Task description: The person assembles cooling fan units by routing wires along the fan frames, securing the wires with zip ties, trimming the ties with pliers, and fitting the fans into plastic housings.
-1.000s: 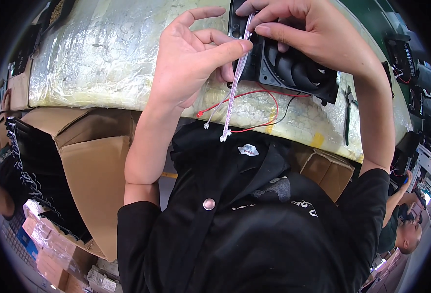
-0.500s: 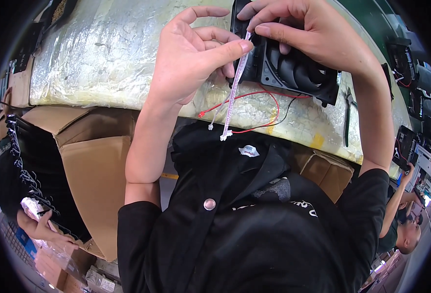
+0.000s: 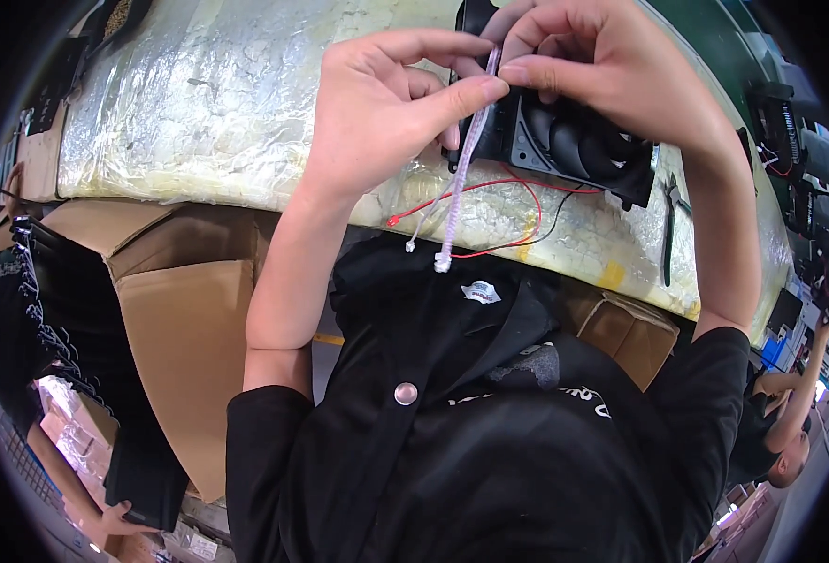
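Saw a plastic-wrapped tabletop across the upper frame and an open cardboard box at lower left. Found a black fan unit on the tabletop at upper middle, partly hidden by the right hand. Noted right fingers curled nearly together by the upper end of a white ribbon cable; could not tell the grip. Noted the left hand with thumb laid across that cable and index finger slightly apart; could not tell how firmly pinched.

Traced the cable down from upper middle, past the tabletop's lower edge. Judged light, limp, slightly slippery, and best held flat across all strands. Spotted pliers at right, then a thin red wire below the fan. Ended at the cable's white connector, probably rigid and safer to grip than single strands, and a tiny red connector.
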A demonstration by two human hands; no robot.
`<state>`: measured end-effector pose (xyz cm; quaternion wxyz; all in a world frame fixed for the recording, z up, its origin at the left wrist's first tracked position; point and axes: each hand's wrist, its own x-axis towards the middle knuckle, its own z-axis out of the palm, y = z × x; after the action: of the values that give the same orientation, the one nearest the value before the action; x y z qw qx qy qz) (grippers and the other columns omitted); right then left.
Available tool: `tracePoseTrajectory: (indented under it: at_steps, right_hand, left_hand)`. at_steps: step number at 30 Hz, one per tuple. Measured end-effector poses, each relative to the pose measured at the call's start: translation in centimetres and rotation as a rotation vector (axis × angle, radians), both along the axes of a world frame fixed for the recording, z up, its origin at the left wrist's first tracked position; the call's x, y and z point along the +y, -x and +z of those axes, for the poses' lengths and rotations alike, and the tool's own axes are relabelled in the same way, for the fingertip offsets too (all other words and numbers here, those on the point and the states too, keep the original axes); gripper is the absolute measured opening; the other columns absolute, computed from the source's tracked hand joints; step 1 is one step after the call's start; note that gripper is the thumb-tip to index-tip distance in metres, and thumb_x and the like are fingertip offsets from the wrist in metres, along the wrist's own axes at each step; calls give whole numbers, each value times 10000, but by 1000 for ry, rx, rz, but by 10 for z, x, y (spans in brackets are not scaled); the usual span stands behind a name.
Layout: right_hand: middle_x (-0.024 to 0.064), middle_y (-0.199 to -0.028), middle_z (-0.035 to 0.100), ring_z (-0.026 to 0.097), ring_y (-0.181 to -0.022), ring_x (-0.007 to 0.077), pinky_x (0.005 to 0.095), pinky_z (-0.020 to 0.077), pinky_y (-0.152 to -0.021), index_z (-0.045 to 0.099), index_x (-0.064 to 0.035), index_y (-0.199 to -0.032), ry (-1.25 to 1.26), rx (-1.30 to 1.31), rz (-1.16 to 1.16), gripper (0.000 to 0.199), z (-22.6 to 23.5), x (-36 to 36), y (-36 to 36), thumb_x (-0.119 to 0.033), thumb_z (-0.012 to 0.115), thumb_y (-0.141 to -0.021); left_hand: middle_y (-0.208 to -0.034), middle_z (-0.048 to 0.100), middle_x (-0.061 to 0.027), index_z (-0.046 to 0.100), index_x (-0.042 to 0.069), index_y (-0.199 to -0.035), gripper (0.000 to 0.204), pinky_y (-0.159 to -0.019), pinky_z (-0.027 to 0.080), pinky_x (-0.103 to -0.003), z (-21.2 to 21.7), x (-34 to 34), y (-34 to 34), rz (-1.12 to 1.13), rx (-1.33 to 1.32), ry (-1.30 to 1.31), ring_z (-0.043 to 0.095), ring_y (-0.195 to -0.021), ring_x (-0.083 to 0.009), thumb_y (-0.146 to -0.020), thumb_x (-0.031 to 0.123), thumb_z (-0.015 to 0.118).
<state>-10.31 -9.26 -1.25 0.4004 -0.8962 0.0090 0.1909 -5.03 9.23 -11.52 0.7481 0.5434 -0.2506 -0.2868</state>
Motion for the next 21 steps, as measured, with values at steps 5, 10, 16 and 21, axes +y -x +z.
tracePoseTrajectory:
  at_steps: [5, 10, 16, 21]
  right_hand:
    - [73, -911, 564, 543, -833, 173, 281, 432, -739, 658, 22, -974, 97, -290, 78, 140, -14, 11, 26, -51, 642, -855]
    - [52, -897, 538, 513, -869, 148, 268, 404, -798, 572, 31, -887, 42, -281, -64, 125, -22, 22, 54, -75, 639, -882]
    - [83, -917, 560, 553, -909, 252, 339, 420, -859, 610, -41, -813, -307, -180, 256, 98, -1, 43, 86, -69, 699, -781]
    - [101, -1089, 642, 602, -1041, 197, 327, 456, -936, 675, -11, -1053, 309, -629, -170, 335, -6, 43, 90, -76, 779, -741]
  left_hand:
    - [-813, 655, -43, 728, -48, -961, 150, -506, 393, -172, -16, 6, 9, -15, -104, 86, 531, -584, -31, -811, -41, 724]
    - [-826, 625, -21, 742, -29, -914, 140, -512, 363, -168, -21, 4, 35, 63, -147, 123, 500, -582, -17, -787, -62, 691]
    - [-841, 639, -53, 752, -5, -919, 197, -614, 430, -192, -38, 10, 28, 132, -396, 103, 570, -721, -77, -761, -101, 684]
    - [-832, 647, -26, 759, 12, -921, 158, -560, 439, -182, -39, 8, 30, 160, -363, 117, 574, -668, -45, -781, -36, 704]
